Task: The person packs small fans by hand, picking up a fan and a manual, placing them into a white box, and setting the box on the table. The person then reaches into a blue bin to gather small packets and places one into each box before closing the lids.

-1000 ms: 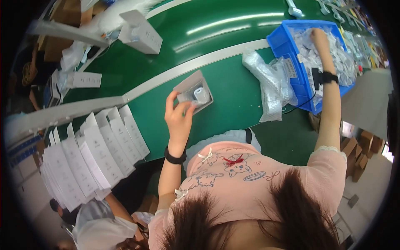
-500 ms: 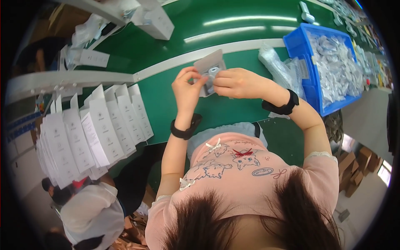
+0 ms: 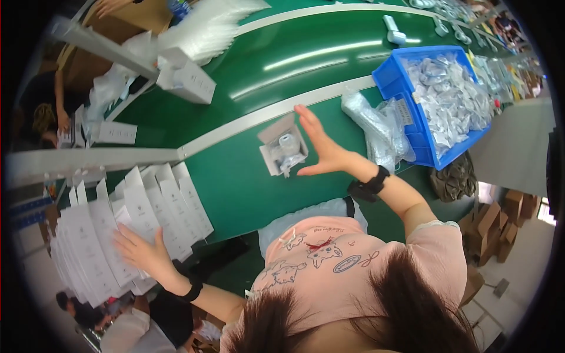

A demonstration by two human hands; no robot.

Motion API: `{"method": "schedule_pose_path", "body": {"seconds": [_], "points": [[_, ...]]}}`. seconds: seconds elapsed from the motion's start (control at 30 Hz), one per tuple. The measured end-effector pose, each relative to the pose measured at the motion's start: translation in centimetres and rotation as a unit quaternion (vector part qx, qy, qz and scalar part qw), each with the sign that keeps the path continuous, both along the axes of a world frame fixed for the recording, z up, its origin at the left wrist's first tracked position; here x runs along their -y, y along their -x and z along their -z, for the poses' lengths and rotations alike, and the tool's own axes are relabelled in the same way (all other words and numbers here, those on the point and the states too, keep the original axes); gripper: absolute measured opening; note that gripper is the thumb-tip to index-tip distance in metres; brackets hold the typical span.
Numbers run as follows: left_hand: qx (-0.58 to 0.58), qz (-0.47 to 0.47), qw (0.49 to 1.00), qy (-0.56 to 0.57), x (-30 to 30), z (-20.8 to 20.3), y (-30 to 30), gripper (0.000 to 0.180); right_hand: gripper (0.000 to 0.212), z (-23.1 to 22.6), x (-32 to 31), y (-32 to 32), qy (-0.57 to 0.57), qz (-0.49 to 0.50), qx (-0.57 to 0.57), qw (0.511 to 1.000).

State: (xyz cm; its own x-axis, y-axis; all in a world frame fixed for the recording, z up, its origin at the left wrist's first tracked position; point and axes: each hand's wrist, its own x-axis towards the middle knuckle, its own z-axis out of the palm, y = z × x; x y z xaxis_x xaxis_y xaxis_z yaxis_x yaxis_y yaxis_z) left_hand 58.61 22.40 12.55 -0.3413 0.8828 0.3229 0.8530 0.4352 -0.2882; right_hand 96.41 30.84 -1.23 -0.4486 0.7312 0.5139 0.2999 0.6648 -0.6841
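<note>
A small white carton (image 3: 269, 160) stands with its flap up on the green table, and a pale plastic part (image 3: 286, 144) and clear-bagged pieces show inside it. My right hand (image 3: 325, 148) is beside the carton's right side, thumb and fingers wide apart, holding nothing. At the left, my left hand (image 3: 143, 252) reaches over a row of white open-topped cartons (image 3: 141, 212), its fingers stretched out. Whether its fingertips touch a carton is hard to tell.
A blue bin (image 3: 421, 141) full of small bagged parts sits at the right, with bubble-wrap bags (image 3: 376, 132) against it. A metal rail (image 3: 253, 127) runs behind the table, beside a green conveyor (image 3: 306, 47). Another white carton (image 3: 197, 85) stands there. Co-workers are at the left.
Both hands have come off the small carton, which now stands on the table. My left hand has swung left to the row of cartons. My right hand has opened beside the carton.
</note>
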Motion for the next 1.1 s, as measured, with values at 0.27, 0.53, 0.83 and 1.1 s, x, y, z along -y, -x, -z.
{"method": "schedule_pose_path", "body": {"seconds": [0.27, 0.53, 0.83, 1.1], "points": [[0.306, 0.176, 0.934, 0.056, 2.7, -4.9, -3.2, 0.077, 0.108, 0.9, -4.1, 1.3, 0.286, 0.035, -0.194, 0.938], [0.379, 0.266, 0.877, 0.129, -2.0, 13.4, -15.5, 0.082, 0.111, 2.5, -23.2, -0.3, 0.126, 0.157, -0.234, 0.951], [0.471, 0.257, 0.799, 0.273, -6.2, 14.4, -14.6, 0.085, 0.11, 5.9, -20.3, -6.7, -0.02, 0.329, 0.07, 0.942], [0.589, 0.329, 0.648, 0.354, -9.2, 20.6, -15.9, 0.078, 0.092, 7.6, -7.5, -14.6, 0.343, 0.293, 0.388, 0.804]]}}
